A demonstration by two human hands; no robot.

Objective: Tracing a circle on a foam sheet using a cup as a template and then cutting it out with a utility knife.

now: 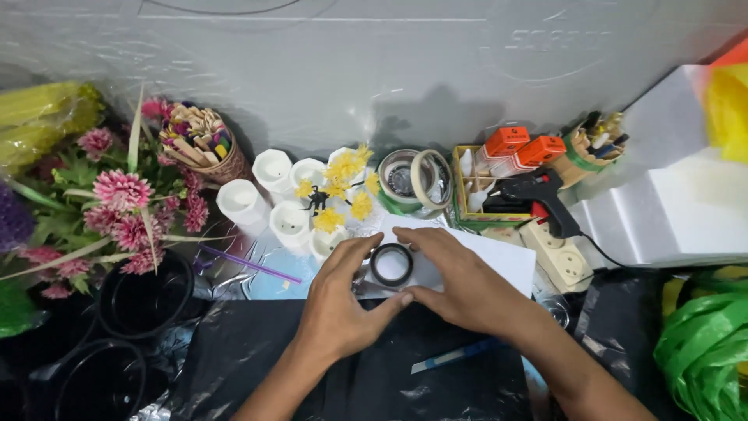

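- Step in hand: left hand (339,308) and right hand (460,284) steady black tape roll (391,264) on white sheet (499,257).
- Fingers curled loosely beside the roll, touching, not clamped.
- Glue gun (541,199) at 2 o'clock.
- Next likely needs a firm pinch.

home craft corner | glue gun (538,195) | tape rolls (415,181) | artificial flowers (125,204)

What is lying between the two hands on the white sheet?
A black tape roll lies flat on the white sheet between the left hand and right hand; both seem to touch it. Head view.

both hands (405,292), blk tape roll (391,263), wht sheet (499,257)
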